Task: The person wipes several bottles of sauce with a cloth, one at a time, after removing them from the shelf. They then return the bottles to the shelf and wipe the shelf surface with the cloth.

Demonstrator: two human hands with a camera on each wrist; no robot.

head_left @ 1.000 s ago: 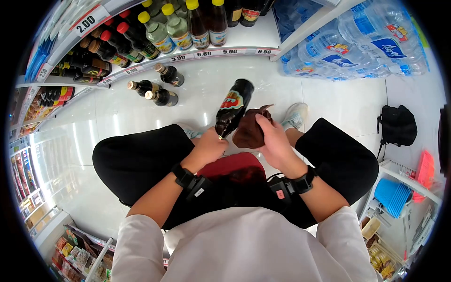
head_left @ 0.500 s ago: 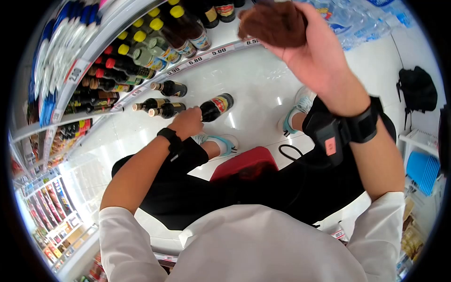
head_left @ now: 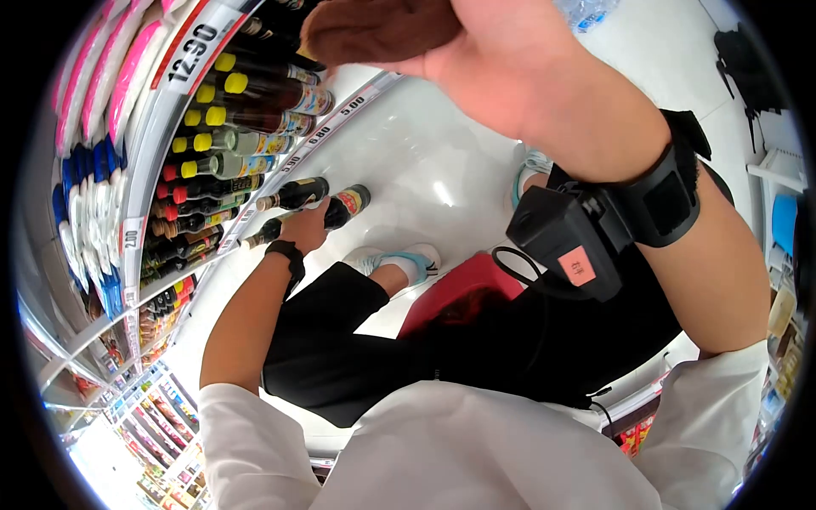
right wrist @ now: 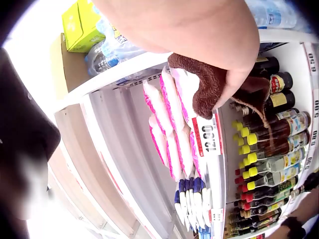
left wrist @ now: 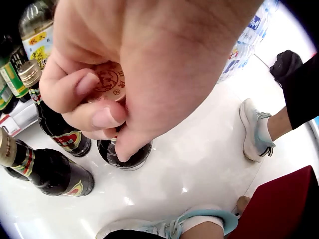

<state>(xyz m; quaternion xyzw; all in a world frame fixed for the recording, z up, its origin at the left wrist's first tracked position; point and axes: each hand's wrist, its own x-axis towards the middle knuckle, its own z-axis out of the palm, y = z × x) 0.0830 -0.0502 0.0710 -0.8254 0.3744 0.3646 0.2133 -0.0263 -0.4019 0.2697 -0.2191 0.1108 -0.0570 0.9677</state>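
Left fingers pinch a bottle by its cap, right fingers hold cloth; a sideways swing could topple bottles beside the left.

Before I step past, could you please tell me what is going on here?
A person's left hand grips a dark glass bottle by its capped neck, down by the shop floor, beside other dark bottles. The right hand is raised in front of the shelves, holding a brown cloth.
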